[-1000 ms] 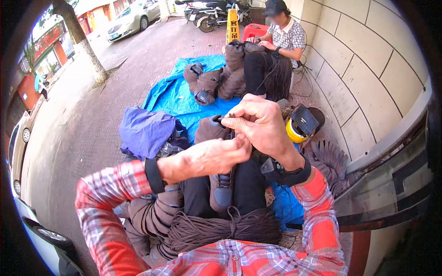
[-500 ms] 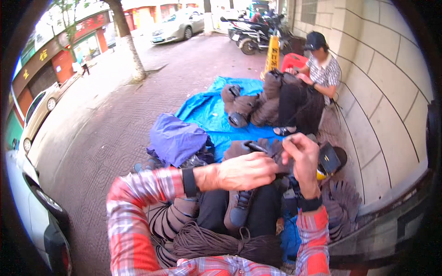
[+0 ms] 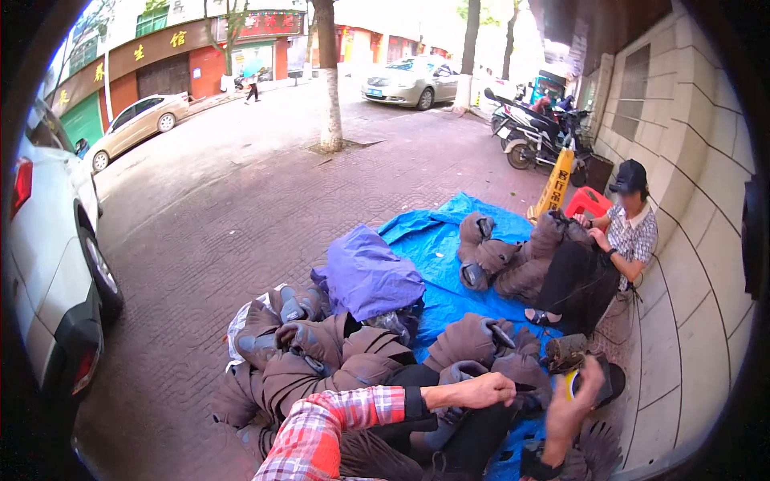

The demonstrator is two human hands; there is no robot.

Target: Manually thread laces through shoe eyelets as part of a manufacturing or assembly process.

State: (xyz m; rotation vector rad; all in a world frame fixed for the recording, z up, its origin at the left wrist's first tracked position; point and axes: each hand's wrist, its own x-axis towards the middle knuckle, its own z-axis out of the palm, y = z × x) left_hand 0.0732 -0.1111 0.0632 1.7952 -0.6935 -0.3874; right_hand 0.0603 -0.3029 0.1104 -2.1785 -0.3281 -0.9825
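My left hand (image 3: pixel 481 391) is over my lap with its fingers curled into a pinch; whatever sits between the fingertips is too small to make out. Beneath it rests a brown-grey shoe upper (image 3: pixel 461 373), partly covered by the hand. My right hand (image 3: pixel 571 409), blurred, is raised to the right with thumb and fingers apart, beside a yellow round object (image 3: pixel 571 385) partly hidden by it. A bundle of dark cord (image 3: pixel 377 455) lies across my lap. Nested stacks of brown shoe uppers (image 3: pixel 321 373) spread out to my left.
A blue tarp (image 3: pixel 433 248) covers the paving ahead, with a purple cloth (image 3: pixel 373 272) on its near left. A person in a cap (image 3: pixel 634 232) sits by the tiled wall (image 3: pixel 690 321), handling similar brown stacks. A white car (image 3: pixel 56 264) stands at left.
The view has swung left, so things sit farther right. My hands have drawn apart; the right has left the left hand and moved down beside the yellow object, its pinch opened.
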